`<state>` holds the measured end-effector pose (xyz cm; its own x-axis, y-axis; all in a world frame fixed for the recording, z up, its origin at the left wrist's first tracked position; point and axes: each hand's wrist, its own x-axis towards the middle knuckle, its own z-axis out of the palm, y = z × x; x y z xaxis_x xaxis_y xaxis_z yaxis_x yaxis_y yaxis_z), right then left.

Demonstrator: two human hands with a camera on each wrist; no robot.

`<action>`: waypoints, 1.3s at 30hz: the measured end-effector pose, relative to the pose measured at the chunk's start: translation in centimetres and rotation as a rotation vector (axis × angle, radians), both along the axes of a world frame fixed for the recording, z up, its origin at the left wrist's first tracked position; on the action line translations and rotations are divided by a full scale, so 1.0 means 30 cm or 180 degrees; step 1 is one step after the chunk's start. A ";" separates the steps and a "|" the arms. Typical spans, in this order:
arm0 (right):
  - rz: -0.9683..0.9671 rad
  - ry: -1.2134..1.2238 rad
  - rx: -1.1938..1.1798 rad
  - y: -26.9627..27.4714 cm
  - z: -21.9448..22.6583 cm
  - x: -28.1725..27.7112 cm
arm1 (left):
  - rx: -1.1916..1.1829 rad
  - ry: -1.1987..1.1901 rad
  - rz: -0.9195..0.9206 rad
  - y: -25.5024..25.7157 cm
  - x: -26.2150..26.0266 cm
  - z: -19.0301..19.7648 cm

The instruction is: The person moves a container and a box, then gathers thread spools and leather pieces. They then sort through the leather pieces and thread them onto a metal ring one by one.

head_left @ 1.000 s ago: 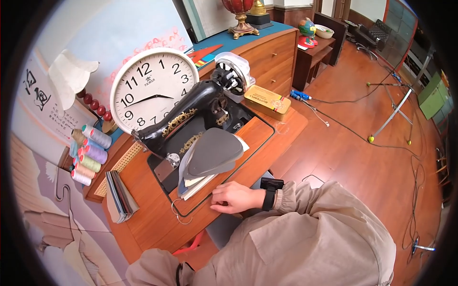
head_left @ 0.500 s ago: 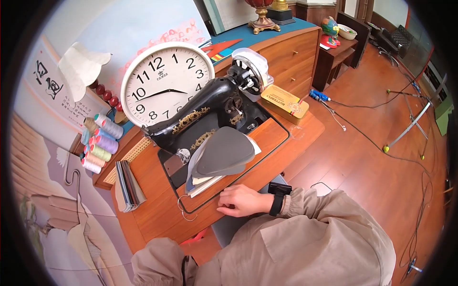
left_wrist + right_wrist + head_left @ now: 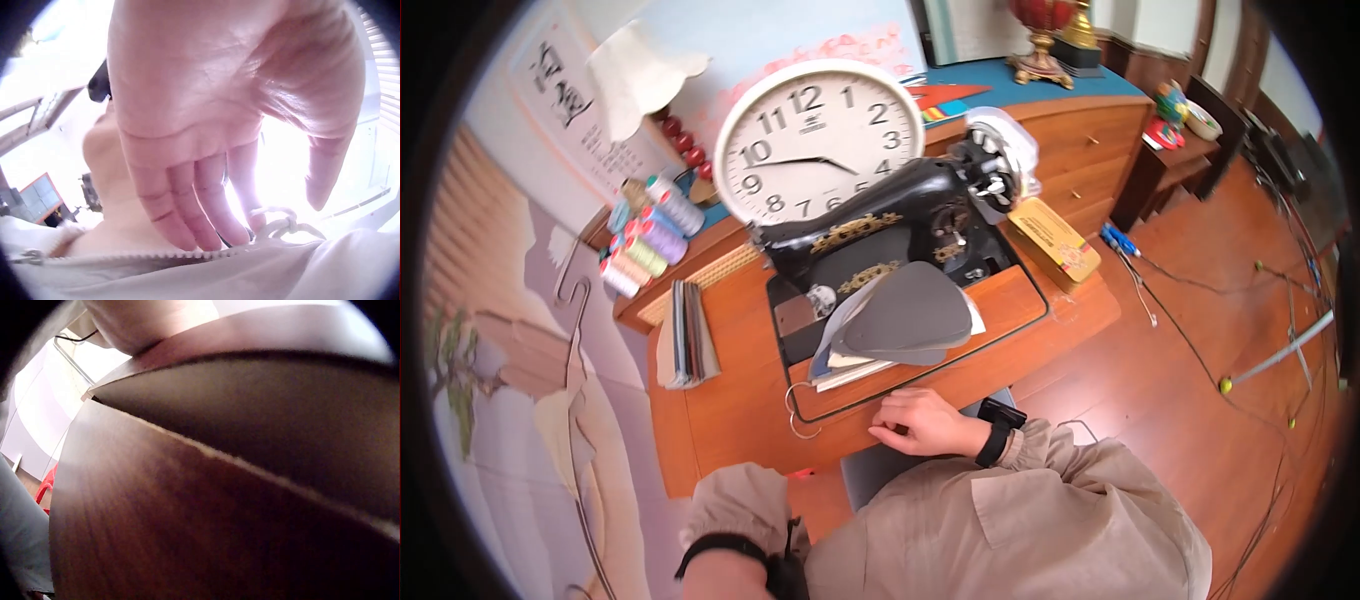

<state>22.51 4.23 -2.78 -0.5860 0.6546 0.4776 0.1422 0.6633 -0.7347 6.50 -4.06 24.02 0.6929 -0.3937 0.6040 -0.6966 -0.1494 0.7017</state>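
Note:
The right hand [image 3: 930,422] rests at the front edge of the wooden table [image 3: 730,440], its fingers loosely bent and holding nothing. Just beyond it, dark grey rounded pieces [image 3: 910,312] lie over paler sheets beside the black sewing machine [image 3: 880,205]. In the right wrist view, part of the hand [image 3: 147,322] shows above the table's edge [image 3: 250,469]; its fingers are out of that view. Only the wrist end of the left arm shows in the head view. The left wrist view has the left hand [image 3: 219,106] with relaxed fingers by the jacket's zipper [image 3: 131,256] and a white cord [image 3: 290,225].
A large round clock [image 3: 820,140] leans behind the machine. Thread spools [image 3: 650,240] and a stack of flat samples [image 3: 688,335] are at the left. On the right stand a yellow tin [image 3: 1052,243] and a drawer cabinet [image 3: 1090,150]; cables cross the floor.
The head view has swung, so the table and machine sit further right in the picture. The left sleeve has risen, and a bare forearm with a black band now shows. The right hand stays by the table edge.

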 end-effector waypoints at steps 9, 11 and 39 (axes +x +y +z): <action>0.0005 -0.0108 0.0163 0.010 -0.002 -0.018 | -0.1347 0.0698 0.3628 0.004 -0.250 -0.403; -0.0106 -0.0169 0.0151 0.005 0.006 -0.024 | -0.1953 0.1081 0.5055 -0.046 -0.271 -0.490; -0.0378 -0.0519 0.0052 -0.012 0.009 -0.062 | 0.0804 0.2353 0.7929 0.090 -0.324 -0.910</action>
